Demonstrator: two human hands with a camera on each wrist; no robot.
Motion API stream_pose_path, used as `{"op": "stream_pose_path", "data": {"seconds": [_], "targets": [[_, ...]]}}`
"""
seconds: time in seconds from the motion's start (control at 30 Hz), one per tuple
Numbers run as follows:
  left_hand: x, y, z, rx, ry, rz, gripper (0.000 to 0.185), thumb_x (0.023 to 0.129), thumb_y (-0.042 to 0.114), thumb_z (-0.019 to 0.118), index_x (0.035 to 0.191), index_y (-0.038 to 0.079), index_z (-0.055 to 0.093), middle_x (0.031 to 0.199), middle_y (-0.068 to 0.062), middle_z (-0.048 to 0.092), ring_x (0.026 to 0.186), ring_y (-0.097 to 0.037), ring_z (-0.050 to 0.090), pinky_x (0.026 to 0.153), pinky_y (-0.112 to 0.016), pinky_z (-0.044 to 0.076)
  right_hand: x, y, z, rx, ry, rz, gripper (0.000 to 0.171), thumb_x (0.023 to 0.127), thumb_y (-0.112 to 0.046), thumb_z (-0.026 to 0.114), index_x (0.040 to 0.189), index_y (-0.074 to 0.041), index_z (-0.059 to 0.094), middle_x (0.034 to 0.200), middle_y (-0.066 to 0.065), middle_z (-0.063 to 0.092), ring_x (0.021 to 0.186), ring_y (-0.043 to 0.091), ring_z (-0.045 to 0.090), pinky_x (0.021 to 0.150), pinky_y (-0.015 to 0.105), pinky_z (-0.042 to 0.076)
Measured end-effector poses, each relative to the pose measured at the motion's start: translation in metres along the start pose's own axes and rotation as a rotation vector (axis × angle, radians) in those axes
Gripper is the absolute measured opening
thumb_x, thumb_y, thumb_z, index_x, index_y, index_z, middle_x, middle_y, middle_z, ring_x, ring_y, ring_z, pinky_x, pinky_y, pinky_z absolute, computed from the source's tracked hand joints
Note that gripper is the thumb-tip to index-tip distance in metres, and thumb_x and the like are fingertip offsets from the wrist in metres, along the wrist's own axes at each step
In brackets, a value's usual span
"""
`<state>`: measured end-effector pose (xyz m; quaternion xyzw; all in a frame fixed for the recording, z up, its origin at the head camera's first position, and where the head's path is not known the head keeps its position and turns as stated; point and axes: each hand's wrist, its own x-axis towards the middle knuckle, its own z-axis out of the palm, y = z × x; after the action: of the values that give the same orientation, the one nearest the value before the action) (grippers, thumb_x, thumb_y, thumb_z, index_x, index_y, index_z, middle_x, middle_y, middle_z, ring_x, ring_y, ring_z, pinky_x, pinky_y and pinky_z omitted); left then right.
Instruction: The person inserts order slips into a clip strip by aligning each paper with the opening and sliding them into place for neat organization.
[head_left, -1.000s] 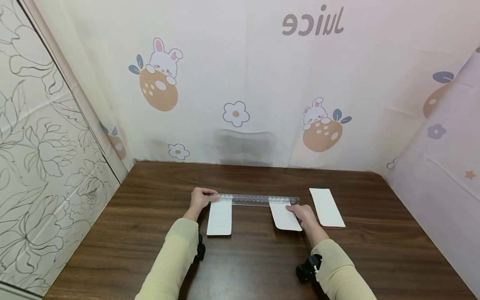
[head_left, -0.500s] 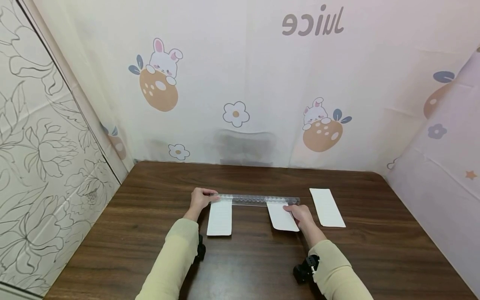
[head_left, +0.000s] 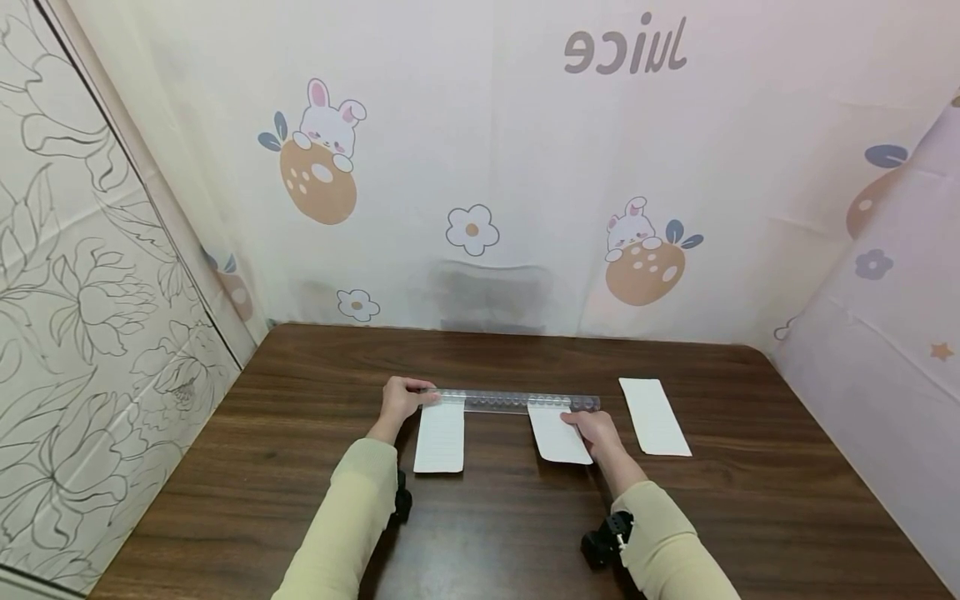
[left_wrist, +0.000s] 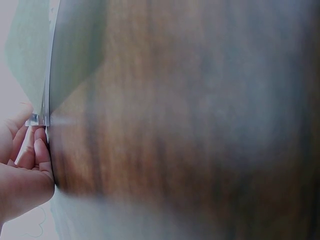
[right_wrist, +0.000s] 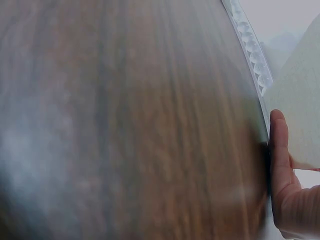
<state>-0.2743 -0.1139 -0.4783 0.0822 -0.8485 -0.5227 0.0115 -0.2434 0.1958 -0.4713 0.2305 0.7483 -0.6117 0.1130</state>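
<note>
A long clear plastic strip (head_left: pixel 495 402) with a row of rounded bumps lies across the table. My left hand (head_left: pixel 399 406) pinches its left end between thumb and fingers; in the left wrist view the strip's end (left_wrist: pixel 47 107) shows at the fingertips. From the strip's left part a white lined card (head_left: pixel 440 437) extends toward me. My right hand (head_left: pixel 597 431) pinches a second white card (head_left: pixel 557 435) by its right edge. The far edge of this card meets the strip's right part; whether it sits inside cannot be told. In the right wrist view, bumps (right_wrist: pixel 256 60) show beside the card (right_wrist: pixel 302 110).
A third white card (head_left: pixel 655 417) lies on the brown wooden table (head_left: pixel 480 525) to the right of my right hand. A printed curtain (head_left: pixel 480 167) hangs behind the table's far edge. A floral panel (head_left: pixel 90 317) stands at the left.
My right hand has moved slightly left with its card, which has shifted left along the strip. The left hand and the strip have stayed in place.
</note>
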Motion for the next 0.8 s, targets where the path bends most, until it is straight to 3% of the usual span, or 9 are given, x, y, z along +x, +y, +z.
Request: {"op": "stream_pose_path", "data": {"seconds": [0.2, 0.63, 0.8], "targets": [[0.000, -0.001, 0.000, -0.013, 0.001, -0.004, 0.015, 0.068, 0.015, 0.078, 0.079, 0.005, 0.073, 0.088, -0.007, 0.066, 0.082, -0.022, 0.055, 0.064, -0.031, 0.045, 0.000, 0.000, 0.005, 0.010, 0.000, 0.006, 0.051, 0.081, -0.005, 0.058, 0.119, 0.021, 0.036, 0.097, 0.019, 0.050, 0.061, 0.013, 0.053, 0.056, 0.026, 0.047], [-0.001, 0.000, 0.000, -0.024, 0.008, -0.008, 0.015, 0.067, 0.014, 0.078, 0.078, 0.005, 0.073, 0.086, -0.008, 0.067, 0.077, -0.019, 0.055, 0.062, -0.029, 0.045, 0.001, -0.001, 0.013, 0.010, -0.012, -0.004, 0.050, 0.081, -0.005, 0.059, 0.118, 0.020, 0.036, 0.084, 0.011, 0.052, 0.057, 0.012, 0.052, 0.055, 0.026, 0.047], [0.000, 0.001, 0.000, -0.019, 0.010, -0.010, 0.015, 0.068, 0.015, 0.078, 0.078, 0.005, 0.073, 0.086, -0.007, 0.067, 0.079, -0.020, 0.056, 0.064, -0.030, 0.046, 0.000, -0.002, 0.016, 0.029, -0.025, -0.008, 0.053, 0.082, -0.005, 0.058, 0.121, 0.021, 0.033, 0.093, 0.017, 0.051, 0.061, 0.013, 0.053, 0.058, 0.027, 0.048]]}}
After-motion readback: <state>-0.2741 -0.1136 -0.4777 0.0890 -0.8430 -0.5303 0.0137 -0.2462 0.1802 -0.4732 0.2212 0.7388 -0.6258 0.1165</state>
